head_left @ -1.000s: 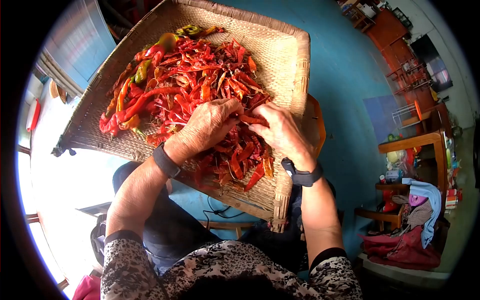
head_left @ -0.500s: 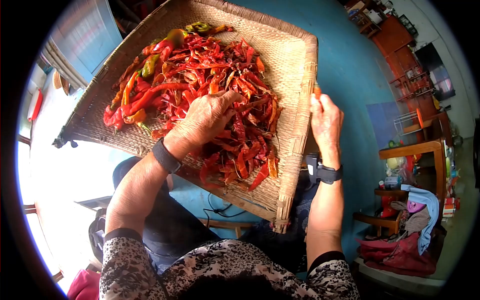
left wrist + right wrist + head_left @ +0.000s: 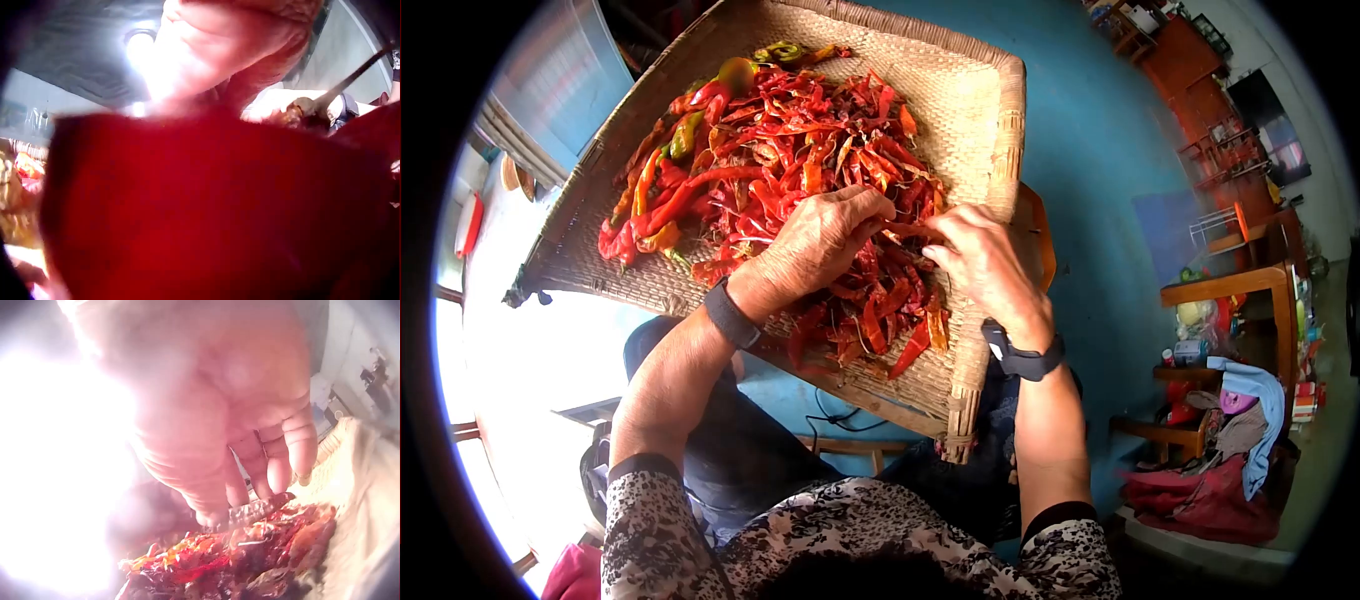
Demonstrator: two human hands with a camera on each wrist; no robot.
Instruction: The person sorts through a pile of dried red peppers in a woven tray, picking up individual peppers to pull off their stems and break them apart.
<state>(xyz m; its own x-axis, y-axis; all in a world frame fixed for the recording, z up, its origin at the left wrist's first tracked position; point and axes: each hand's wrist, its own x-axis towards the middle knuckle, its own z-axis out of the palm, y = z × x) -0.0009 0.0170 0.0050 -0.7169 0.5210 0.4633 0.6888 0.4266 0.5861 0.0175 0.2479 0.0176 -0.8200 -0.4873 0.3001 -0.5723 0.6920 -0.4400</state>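
Observation:
A big heap of dried red chili peppers (image 3: 800,140) lies in a shallow woven basket (image 3: 965,110) in the head view. Over the near part of the heap, my left hand (image 3: 825,235) has its fingers curled and pinches one end of a dried chili (image 3: 912,231). From the basket's right side my right hand (image 3: 990,260) reaches in, its thumb and fingers pinching the other end. In the right wrist view the fingers (image 3: 279,474) come down on a wrinkled dark chili (image 3: 262,509) just above the heap. A blurred red shape (image 3: 212,200) covers most of the left wrist view.
Fresher red and green peppers (image 3: 685,135) lie along the heap's left side. The basket sits tilted over the person's legs (image 3: 740,440). Part of an orange rim (image 3: 1045,235) shows beyond its right edge. At right stands a wooden chair (image 3: 1165,430) piled with cloth.
My right hand swung out past the basket's right rim with an orange-red piece at its fingertips, then came back to the left hand. The left hand stayed over the heap.

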